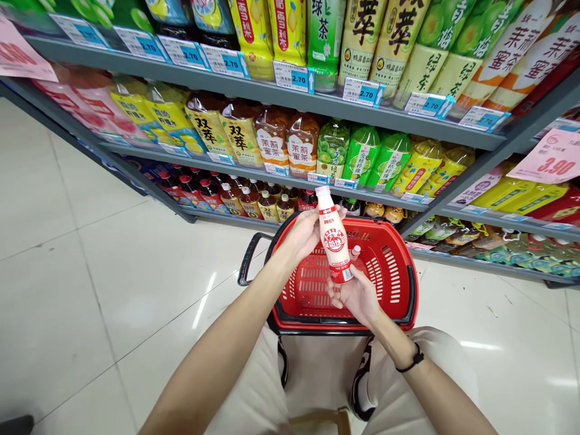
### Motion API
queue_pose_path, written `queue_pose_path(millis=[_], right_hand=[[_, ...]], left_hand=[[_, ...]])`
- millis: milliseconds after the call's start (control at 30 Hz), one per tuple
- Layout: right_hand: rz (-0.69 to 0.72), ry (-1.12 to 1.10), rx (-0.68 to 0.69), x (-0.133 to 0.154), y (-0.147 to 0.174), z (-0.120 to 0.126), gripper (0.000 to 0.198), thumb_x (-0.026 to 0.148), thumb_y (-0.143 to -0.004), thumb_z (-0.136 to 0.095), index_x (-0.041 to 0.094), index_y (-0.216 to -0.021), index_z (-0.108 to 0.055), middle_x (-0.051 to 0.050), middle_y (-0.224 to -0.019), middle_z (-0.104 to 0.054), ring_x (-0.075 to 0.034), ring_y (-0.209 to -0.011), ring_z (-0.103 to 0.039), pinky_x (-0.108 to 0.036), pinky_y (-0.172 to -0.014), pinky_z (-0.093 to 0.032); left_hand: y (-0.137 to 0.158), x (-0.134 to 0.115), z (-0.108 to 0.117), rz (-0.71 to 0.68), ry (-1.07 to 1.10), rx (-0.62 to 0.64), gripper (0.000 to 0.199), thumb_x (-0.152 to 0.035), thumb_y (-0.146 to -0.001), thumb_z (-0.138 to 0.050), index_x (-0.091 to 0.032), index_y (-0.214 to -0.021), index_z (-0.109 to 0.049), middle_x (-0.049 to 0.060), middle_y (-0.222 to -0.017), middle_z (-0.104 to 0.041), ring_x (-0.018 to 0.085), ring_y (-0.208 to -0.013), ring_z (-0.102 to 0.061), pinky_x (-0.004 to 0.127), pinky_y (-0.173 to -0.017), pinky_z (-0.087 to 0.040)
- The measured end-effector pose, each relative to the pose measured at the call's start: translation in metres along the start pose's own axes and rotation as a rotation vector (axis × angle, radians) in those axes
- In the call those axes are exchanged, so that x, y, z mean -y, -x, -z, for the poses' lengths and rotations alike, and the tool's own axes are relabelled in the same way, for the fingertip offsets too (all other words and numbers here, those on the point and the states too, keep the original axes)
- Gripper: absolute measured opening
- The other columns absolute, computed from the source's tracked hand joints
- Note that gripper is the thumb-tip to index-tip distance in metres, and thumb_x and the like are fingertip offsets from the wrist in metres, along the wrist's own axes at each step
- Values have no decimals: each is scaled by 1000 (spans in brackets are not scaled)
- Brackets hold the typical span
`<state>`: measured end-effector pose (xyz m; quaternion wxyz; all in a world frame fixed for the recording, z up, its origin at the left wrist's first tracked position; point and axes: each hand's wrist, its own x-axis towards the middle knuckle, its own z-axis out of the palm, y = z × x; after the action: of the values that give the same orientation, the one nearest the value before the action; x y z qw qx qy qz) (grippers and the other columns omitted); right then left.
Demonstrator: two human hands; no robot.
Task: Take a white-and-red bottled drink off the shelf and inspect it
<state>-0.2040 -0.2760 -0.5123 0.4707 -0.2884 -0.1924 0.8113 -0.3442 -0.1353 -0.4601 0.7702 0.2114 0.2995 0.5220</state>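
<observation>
While a person sits facing drink shelves, the head view shows one pale bottle [334, 238] with a red label, writing too small to read. Left hand [304, 232] fingers wrap its upper half; right hand [354, 294] fingers clamp its base. Just beneath, one red basket [399, 284]. Beyond the fingertips, price tags [291, 77] read 2.70; one pink sign [553, 158] reads 3.90.

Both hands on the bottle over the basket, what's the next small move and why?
Probably lower the bottle straight down into the red basket. Left hand and right hand hold it right above the opening, where another bottle already sits, so aim beside that.
</observation>
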Motion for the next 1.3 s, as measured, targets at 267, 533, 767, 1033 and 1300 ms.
queue_pose_path(millis=[267,533,767,1033,1300], right_hand=[[18,-2,-27,0,-1,-1,42,58,-92,-70,17,-97,-67,-8,-79,-67,-20,-70,-59,-24,-48,-36],[60,-7,-84,1,-4,3,43,60,-89,-74,18,-98,-67,-6,-77,-65,-18,-66,-57,-23,-45,-34],[141,-10,-162,19,-1,0,43,57,-85,-79,17,-97,-70,-7,-80,-67,-16,-68,-58,-22,-48,-37],[223,104,-147,20,2,1,43,56,-86,-80,16,-96,-70,-8,-79,-69,-17,-65,-59,-23,-46,-39],[121,115,-72,0,-3,4,43,58,-86,-75,16,-92,-71,-7,-75,-67,-18,-63,-58,-24,-45,-39]], left_hand=[[3,5,-8,-40,10,-35,23,-4,-97,-57,-6,-95,-80,18,-111,-81,26,-111,-79,38,-109,-59],[-14,-20,5,-117,133,-291,16,-3,-95,-69,-10,-82,-75,8,-89,-79,11,-81,-76,21,-88,-63],[-12,-73,28,-194,386,-412,30,-13,-108,-56,-16,-81,-67,-3,-65,-64,1,-50,-56,7,-56,-49],[-3,-38,14,-295,-44,-196,13,-8,-88,-78,-14,-100,-78,5,-92,-77,10,-84,-72,19,-79,-57],[8,-11,2,-185,-296,200,53,-61,-83,-85,-14,-107,-83,16,-111,-81,32,-113,-74,39,-96,-57]])
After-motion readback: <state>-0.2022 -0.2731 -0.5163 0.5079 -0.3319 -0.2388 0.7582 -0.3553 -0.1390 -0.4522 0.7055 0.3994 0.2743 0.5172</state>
